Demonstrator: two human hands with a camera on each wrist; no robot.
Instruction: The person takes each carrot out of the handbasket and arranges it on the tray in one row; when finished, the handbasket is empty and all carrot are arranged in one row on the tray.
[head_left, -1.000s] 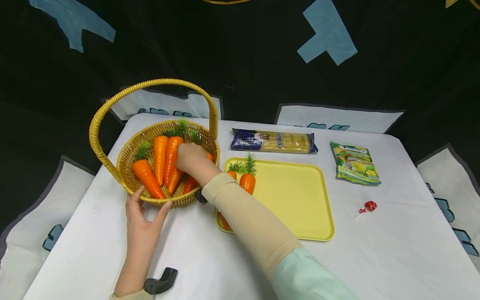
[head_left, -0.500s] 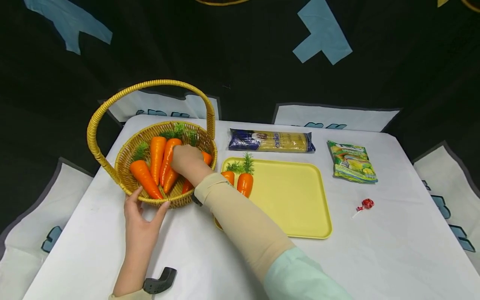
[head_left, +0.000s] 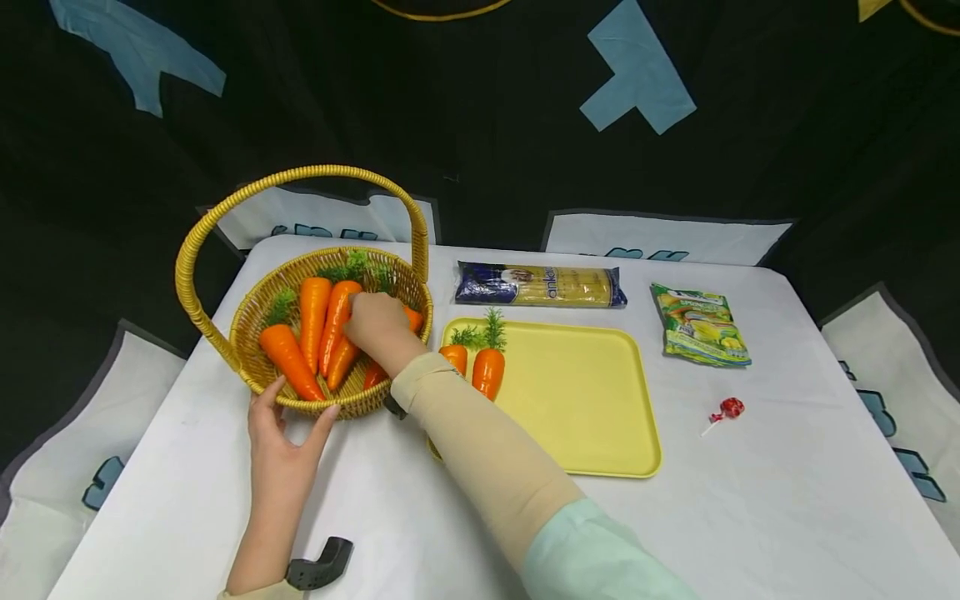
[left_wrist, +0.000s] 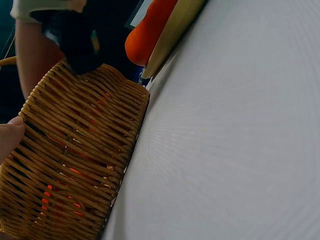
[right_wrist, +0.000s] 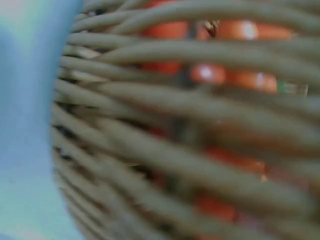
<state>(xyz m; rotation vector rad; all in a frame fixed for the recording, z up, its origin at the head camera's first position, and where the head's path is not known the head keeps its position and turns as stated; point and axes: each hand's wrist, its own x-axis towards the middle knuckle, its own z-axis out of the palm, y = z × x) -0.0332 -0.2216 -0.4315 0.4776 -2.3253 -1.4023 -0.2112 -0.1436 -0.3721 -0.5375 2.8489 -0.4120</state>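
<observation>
A yellow wicker basket (head_left: pixel 352 406) with a tall arched handle stands on the left of the table, holding several orange carrots (head_left: pixel 315 321) with green tops. My left hand (head_left: pixel 285 454) holds its near rim, thumb and fingers spread along it. The left wrist view shows the thumb (left_wrist: pixel 11 135) against the woven wall. My right hand (head_left: pixel 381 329) reaches into the basket over the carrots, knuckles up. One carrot (head_left: pixel 342 360) sticks out from beneath it. Its fingertips are hidden, so any grip is unclear. In the right wrist view, basket weave (right_wrist: pixel 200 110) blocks the hand.
A yellow tray (head_left: pixel 577 400) lies right of the basket, with carrots (head_left: pixel 489 372) at its left side, partly covered by the right sleeve. Behind it is a pasta packet (head_left: pixel 540 285). A green packet (head_left: pixel 701 325) and a red lollipop (head_left: pixel 731 408) lie farther right.
The whole scene shifts slightly in the head view as the camera moves. Both hands stay in nearly the same places on and in the basket.
</observation>
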